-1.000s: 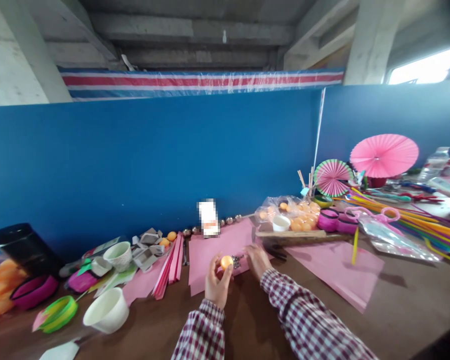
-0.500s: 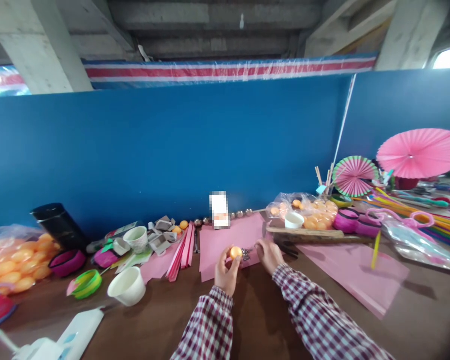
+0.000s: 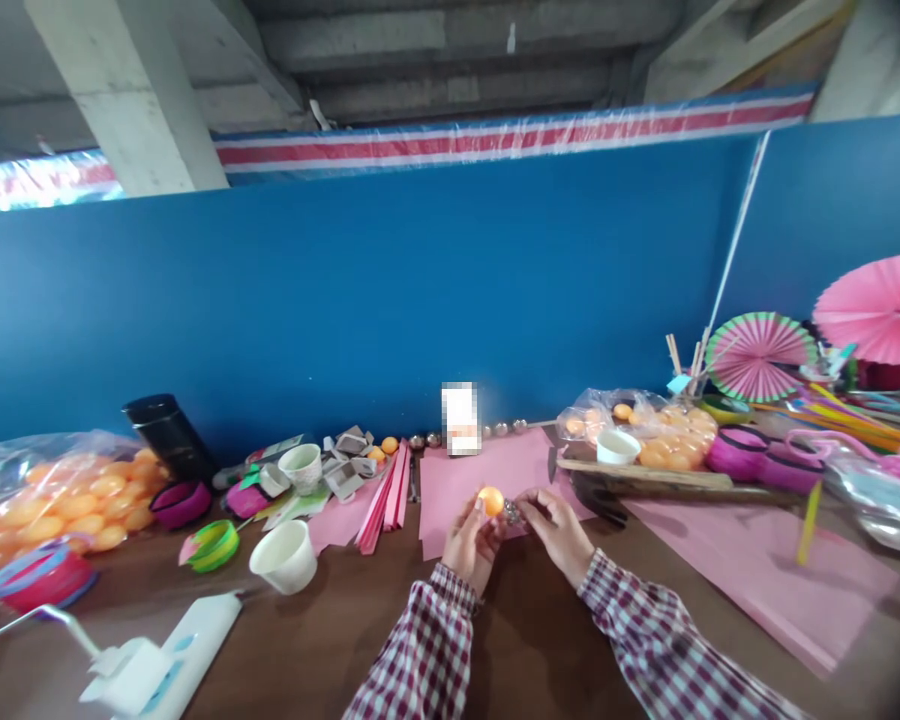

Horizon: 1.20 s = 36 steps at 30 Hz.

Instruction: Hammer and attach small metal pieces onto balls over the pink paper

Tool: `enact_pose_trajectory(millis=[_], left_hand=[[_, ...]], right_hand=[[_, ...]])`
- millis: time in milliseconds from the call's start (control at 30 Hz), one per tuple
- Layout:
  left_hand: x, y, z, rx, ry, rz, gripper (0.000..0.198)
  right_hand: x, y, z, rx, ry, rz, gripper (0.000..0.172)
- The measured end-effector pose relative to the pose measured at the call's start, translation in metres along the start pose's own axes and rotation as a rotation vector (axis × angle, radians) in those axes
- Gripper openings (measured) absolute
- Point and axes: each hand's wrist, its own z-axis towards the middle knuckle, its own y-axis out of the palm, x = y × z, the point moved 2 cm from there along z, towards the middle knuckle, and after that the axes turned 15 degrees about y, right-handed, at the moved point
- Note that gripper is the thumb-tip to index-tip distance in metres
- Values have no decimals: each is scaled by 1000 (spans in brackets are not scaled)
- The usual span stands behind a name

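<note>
My left hand (image 3: pixel 471 545) is closed around an orange ping-pong ball (image 3: pixel 490 501), held up over the near part of a pink paper sheet (image 3: pixel 442 480). My right hand (image 3: pixel 559 525) is just to its right, thumb and fingers pinched together. Beside its fingertips is a small cluster of shiny metal pieces (image 3: pixel 511 513), too small to name. Whether the right fingers grip one of them I cannot make out. A row of silver balls (image 3: pixel 501 430) lines the sheet's far edge.
Bags of orange balls (image 3: pixel 82 505) lie far left and right (image 3: pixel 675 435). A hammer (image 3: pixel 645 473) rests right of the sheet. On the left stand a white cup (image 3: pixel 283 560) and a power strip (image 3: pixel 195 650). A blue partition (image 3: pixel 420 280) closes off the back.
The view has swung left, so things sit further right. My right hand has come closer to the ball in my left hand, its fingertips now at the metal pieces.
</note>
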Motion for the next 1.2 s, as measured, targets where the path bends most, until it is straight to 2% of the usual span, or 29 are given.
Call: enact_pose_trajectory(millis=[100,233,533,767,967,1200], left_hand=[[0,-5,3,49,-24,-16,33],[1,-4,4,18,-25,-36,32],[1,-3,4,7,17,-42,32],[-1,-1,3,-5,-7,39,43],[-1,0,2,-19,-10,48,44],[-2,-1,1,-13,-5,78,44]], right_hand=[[4,1,0,-7,-27,-7,30],[6,4,-1,-6,-42,6,26],[5,8,-3,-107,48,89,25],[-3,10,-8,-145,32,129,24],[-1,6,-4,-79,13,106,27],[2,6,-2,-101,-26,115,29]])
